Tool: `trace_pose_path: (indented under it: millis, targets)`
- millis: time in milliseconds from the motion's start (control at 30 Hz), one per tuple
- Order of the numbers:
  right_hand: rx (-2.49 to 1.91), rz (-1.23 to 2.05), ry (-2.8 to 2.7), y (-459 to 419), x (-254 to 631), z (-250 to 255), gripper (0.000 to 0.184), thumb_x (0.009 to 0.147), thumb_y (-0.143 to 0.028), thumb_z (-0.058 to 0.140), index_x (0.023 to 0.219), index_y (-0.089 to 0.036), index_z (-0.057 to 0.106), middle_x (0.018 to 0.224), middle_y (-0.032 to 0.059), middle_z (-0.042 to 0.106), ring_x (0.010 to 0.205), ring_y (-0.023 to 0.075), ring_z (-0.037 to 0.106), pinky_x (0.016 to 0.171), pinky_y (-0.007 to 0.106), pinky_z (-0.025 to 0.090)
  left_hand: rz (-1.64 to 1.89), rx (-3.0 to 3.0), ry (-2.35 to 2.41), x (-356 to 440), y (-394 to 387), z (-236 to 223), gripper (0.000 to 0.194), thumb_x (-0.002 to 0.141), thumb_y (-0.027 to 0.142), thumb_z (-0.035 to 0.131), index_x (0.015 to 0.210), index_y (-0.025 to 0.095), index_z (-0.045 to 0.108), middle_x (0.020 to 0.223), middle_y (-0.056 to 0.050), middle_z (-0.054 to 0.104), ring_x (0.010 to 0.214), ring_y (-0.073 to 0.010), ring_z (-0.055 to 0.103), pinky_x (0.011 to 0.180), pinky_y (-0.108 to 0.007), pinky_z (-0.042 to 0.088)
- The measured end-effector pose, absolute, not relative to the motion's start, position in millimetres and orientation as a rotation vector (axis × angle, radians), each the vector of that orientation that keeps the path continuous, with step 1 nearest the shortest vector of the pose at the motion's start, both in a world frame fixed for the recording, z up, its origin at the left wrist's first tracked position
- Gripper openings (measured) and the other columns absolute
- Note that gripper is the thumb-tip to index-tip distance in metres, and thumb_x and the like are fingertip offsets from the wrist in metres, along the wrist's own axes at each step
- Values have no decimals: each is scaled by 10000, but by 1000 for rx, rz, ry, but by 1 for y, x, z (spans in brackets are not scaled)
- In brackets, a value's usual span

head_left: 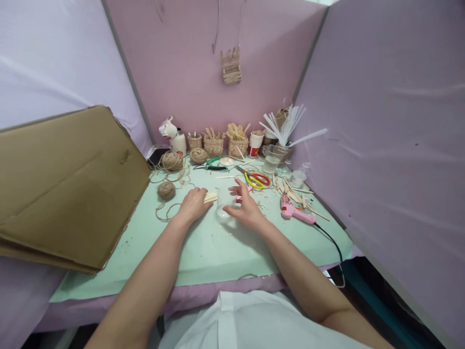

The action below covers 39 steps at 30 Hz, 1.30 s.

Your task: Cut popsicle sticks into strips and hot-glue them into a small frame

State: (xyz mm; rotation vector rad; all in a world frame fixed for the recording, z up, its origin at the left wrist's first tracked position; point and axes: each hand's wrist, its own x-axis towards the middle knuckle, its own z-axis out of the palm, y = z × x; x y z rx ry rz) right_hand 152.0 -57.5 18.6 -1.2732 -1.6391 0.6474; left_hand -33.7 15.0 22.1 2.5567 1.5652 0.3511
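At the middle of the table, my right hand (pixel 247 206) curves its fingers and thumb around the right side of a clear plastic cup (pixel 222 201). See-through walls make the cup's outline faint. Just left of it, my left hand (pixel 194 204) is closed over a small bundle of pale wooden craft sticks (pixel 210 198), whose ends stick out toward the cup. Part of a pink object (pixel 239 197) shows behind my right fingers; I cannot make out what it is.
A pink glue gun (pixel 296 213) lies at the right, its cord running off the edge. Scissors (pixel 254 179), green-handled pliers (pixel 214 165) and twine balls (pixel 166 190) lie behind my hands. Stick-filled containers (pixel 238 147) line the back. Cardboard (pixel 69 189) leans at the left.
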Motion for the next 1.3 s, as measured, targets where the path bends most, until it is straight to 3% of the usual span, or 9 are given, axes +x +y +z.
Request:
trace_pose_path:
  millis: [200,500,667,833,967,1067,1300]
  targets:
    - [-1264,611,-1608,-74,161,20,954,669,-349,742,1414,-294,149,1381,126,365,1203,237,440,932,428,439,357,2515,1515,-43,21,25,271,816,253,436,919,147,663,932,-127,635,869,-238,576,745,-310,399]
    - [-1532,407,-1653,-115,229,39,456,790,-370,607,1210,-249,481,1193,90,556,1039,216,569,835,388,499,426,2507,1594,-44,21,29,299,757,197,418,835,179,706,890,-109,677,824,-236,581,663,-296,375]
    - [-1948,301,-1646,-129,283,57,312,797,-386,564,1043,-195,579,1023,83,642,874,202,617,734,311,473,532,2474,1650,-43,26,26,275,764,219,418,808,196,688,882,-97,683,831,-240,589,661,-295,378]
    - [-2420,283,-1612,-139,322,55,426,731,-517,595,966,-162,623,1021,122,648,889,252,601,673,281,410,908,2267,1747,-42,27,29,237,796,261,413,862,196,630,841,-76,667,784,-225,591,659,-296,395]
    - [-2387,266,-1653,-131,326,38,397,702,-386,644,1020,-150,622,1034,116,626,919,225,573,706,250,386,1169,2023,1630,-42,24,33,198,795,290,435,889,184,573,750,-37,646,722,-186,603,663,-278,416]
    - [-2363,250,-1669,-122,323,26,348,664,-298,654,978,-149,640,996,105,593,917,222,544,740,259,377,1208,1912,1514,-43,24,33,161,780,286,455,864,182,545,690,-8,630,679,-163,615,670,-265,429]
    - [-2285,215,-1681,-119,324,19,288,684,-348,620,900,-158,644,914,79,548,870,220,509,749,291,375,1122,1985,1620,-44,24,32,131,738,306,522,791,191,554,743,-25,643,714,-181,608,678,-278,432]
